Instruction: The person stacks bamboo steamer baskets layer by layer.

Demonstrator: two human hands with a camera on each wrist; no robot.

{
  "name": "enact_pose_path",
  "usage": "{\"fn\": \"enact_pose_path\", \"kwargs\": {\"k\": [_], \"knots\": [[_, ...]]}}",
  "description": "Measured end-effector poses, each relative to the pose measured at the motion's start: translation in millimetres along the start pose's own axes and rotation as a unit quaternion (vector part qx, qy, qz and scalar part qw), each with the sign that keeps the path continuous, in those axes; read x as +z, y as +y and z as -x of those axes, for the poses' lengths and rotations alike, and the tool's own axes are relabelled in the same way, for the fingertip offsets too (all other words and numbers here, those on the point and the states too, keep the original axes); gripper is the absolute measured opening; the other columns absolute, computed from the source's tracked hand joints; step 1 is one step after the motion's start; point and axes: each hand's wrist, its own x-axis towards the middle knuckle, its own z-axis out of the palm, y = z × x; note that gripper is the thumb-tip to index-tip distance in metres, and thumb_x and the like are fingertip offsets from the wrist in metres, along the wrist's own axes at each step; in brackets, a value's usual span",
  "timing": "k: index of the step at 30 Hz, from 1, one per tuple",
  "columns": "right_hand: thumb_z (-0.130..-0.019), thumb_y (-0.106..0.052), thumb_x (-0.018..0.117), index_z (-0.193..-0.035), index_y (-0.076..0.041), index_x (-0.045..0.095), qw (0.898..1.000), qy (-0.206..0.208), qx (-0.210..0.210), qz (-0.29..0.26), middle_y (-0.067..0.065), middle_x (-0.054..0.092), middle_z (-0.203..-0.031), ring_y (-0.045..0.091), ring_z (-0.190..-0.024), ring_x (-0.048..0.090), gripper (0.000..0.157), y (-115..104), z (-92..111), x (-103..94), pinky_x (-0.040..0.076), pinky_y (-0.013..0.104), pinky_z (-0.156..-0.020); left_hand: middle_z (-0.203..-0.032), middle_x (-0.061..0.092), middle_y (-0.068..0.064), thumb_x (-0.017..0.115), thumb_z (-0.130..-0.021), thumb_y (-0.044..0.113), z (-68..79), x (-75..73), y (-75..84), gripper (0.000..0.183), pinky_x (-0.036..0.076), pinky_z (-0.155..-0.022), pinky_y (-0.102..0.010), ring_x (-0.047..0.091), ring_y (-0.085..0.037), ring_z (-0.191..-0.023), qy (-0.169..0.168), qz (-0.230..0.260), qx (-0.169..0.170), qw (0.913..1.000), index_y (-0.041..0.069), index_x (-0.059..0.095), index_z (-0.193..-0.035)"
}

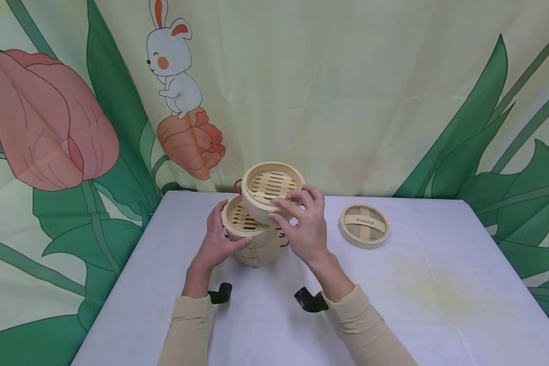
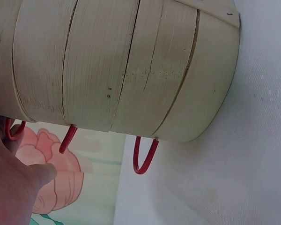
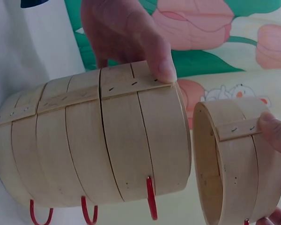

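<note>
A stack of round bamboo steamer baskets (image 1: 257, 249), several tiers high, stands upright on the white table. My left hand (image 1: 221, 236) grips its top tier from the side, the thumb across the front near the rim. Above the stack and a little to its right, my right hand (image 1: 307, 223) holds a single steamer basket (image 1: 274, 184) by its near right edge, slatted floor tilted toward me. The right wrist view shows a gap between this basket (image 3: 239, 159) and the stack (image 3: 84, 131). Red loops (image 2: 145, 157) stick out from the tiers' sides.
A round bamboo lid (image 1: 365, 226) with a crossing strap lies on the table to the right of the stack. Behind the table's far edge hangs a printed curtain (image 1: 347, 101) with a rabbit and tulips. A black wrist-camera piece (image 1: 312, 301) juts out beside the right sleeve.
</note>
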Motion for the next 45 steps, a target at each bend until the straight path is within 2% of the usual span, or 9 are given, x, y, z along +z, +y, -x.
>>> {"fn": "enact_pose_path", "kwargs": {"k": [17,23,33,40,45], "knots": [[-0.076,-0.017,0.09,-0.098,-0.01,0.081,1.0,-0.001,-0.014,-0.004,0.008,0.06,-0.1,0.045,-0.118,0.044,0.025,-6.5,2.7,15.3,0.046,0.052,-0.092,-0.155,0.02,-0.014,0.088,-0.074,0.031,1.2,-0.3,-1.2,0.112,0.028,-0.112,-0.06,0.018,-0.029,-0.144,0.0,0.002,0.007,1.0,0.01,0.015,-0.156],[-0.076,-0.017,0.089,-0.098,-0.01,0.081,1.0,-0.005,-0.015,-0.01,0.008,0.06,-0.1,0.046,-0.118,0.045,0.025,-10.1,3.8,21.2,0.044,0.053,-0.096,-0.156,0.018,-0.014,0.088,-0.073,0.032,1.8,-0.6,-1.4,0.113,0.028,-0.113,-0.06,0.017,-0.029,-0.144,-0.002,0.004,0.002,1.0,0.01,0.014,-0.156],[-0.076,-0.019,0.09,-0.099,-0.011,0.081,1.0,-0.022,-0.01,-0.01,0.006,0.06,-0.102,0.042,-0.119,0.045,0.025,-15.9,2.6,29.1,0.044,0.05,-0.097,-0.157,0.015,-0.021,0.087,-0.073,0.03,1.6,-0.7,-2.1,0.116,0.027,-0.113,-0.06,0.017,-0.034,-0.144,0.002,-0.004,0.009,0.9999,0.003,0.01,-0.156],[-0.076,-0.021,0.09,-0.098,-0.012,0.081,1.0,-0.024,-0.006,-0.003,0.005,0.061,-0.102,0.041,-0.117,0.046,0.026,-19.0,2.6,33.5,0.045,0.05,-0.095,-0.154,0.02,-0.017,0.089,-0.072,0.029,1.3,0.1,-3.8,0.113,0.029,-0.112,-0.058,0.023,-0.03,-0.141,0.006,0.017,0.008,0.9998,0.006,0.016,-0.155],[-0.078,-0.02,0.089,-0.099,-0.011,0.081,0.999,-0.033,-0.003,0.002,0.006,0.061,-0.102,0.041,-0.117,0.046,0.025,-21.5,2.0,35.5,0.043,0.05,-0.097,-0.154,0.02,-0.015,0.089,-0.072,0.029,1.1,0.4,-4.8,0.115,0.029,-0.112,-0.058,0.024,-0.03,-0.141,0.006,0.021,0.006,0.9997,0.009,0.014,-0.157]]}}
